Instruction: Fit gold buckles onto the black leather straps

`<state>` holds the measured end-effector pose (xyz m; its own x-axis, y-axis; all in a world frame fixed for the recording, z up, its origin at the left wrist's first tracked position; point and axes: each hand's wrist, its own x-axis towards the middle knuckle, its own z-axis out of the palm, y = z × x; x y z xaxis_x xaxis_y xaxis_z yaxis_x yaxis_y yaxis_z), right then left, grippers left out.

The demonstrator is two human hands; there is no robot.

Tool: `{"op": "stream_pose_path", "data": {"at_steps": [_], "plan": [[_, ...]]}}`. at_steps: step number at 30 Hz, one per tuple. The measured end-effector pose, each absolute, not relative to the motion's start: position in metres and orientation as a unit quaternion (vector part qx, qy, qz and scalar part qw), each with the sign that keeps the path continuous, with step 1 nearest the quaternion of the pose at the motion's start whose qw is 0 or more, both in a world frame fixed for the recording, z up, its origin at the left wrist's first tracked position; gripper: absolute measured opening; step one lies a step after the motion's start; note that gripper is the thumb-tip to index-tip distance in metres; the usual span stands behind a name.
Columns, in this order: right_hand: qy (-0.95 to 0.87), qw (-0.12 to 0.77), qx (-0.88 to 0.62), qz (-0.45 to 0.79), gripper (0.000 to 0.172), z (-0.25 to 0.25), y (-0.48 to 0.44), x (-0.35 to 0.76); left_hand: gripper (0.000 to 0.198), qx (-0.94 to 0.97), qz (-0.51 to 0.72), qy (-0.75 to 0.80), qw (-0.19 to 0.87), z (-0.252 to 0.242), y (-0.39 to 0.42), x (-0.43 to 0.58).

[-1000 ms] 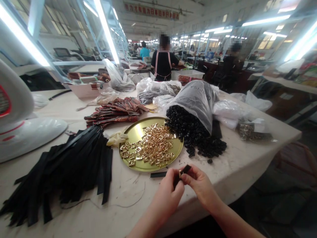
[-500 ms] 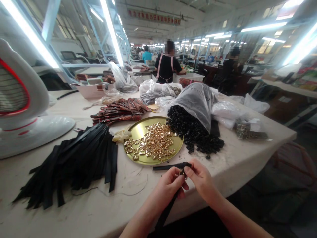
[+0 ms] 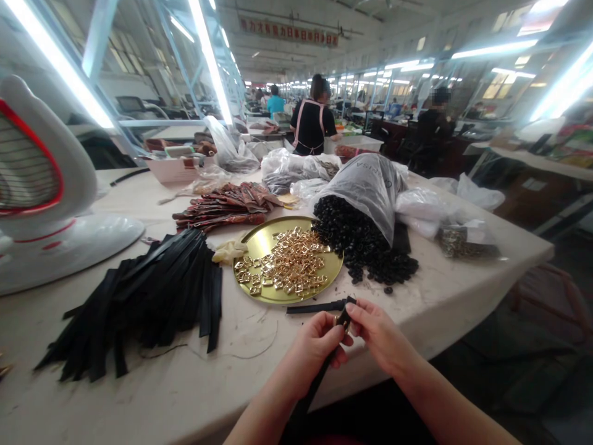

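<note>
My left hand [image 3: 327, 337] pinches a black strap [image 3: 309, 395] near one end, where a small gold buckle partly shows between the fingers. The fingers of my right hand [image 3: 373, 324] close on the strap's tip, just beyond the buckle. From there the strap hangs down past the table edge. Another black strap [image 3: 317, 307] lies flat on the table behind my hands. A gold round tray [image 3: 259, 233] holds a heap of gold buckles [image 3: 296, 259]. To its right, black rings [image 3: 370, 262] spill out of a translucent plastic bag [image 3: 364, 191].
At left, a pile of black straps [image 3: 157, 296] lies before a white fan [image 3: 78, 241]. Brown patterned strips [image 3: 227, 207], a pink bin [image 3: 173, 172] and plastic bags [image 3: 296, 170] stand behind. A person in an apron [image 3: 315, 123] works beyond. The table edge [image 3: 463, 309] runs along the right.
My right fingers have shifted slightly, and more of the strap's end now shows above the buckle. The view has moved a little to the left.
</note>
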<state>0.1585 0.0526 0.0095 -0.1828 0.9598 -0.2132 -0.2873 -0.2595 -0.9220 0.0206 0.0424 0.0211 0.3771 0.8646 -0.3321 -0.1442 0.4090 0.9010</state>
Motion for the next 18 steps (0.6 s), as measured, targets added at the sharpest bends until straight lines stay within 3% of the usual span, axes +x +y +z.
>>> {"op": "stream_pose_path", "data": {"at_steps": [8, 14, 18], "plan": [[-0.521, 0.398, -0.473, 0.589, 0.026, 0.014, 0.059, 0.167, 0.023, 0.422, 0.350, 0.445, 0.708, 0.017, 0.045, 0.021], [-0.715, 0.357, -0.549, 0.246, 0.015, 0.010, 0.063, 0.169, 0.024, 0.432, 0.323, 0.463, 0.703, 0.001, 0.054, 0.024], [-0.757, 0.337, -0.538, 0.154, 0.012, 0.004, 0.066, 0.168, 0.023, 0.426, 0.330, 0.468, 0.700, -0.007, 0.059, 0.026]]}}
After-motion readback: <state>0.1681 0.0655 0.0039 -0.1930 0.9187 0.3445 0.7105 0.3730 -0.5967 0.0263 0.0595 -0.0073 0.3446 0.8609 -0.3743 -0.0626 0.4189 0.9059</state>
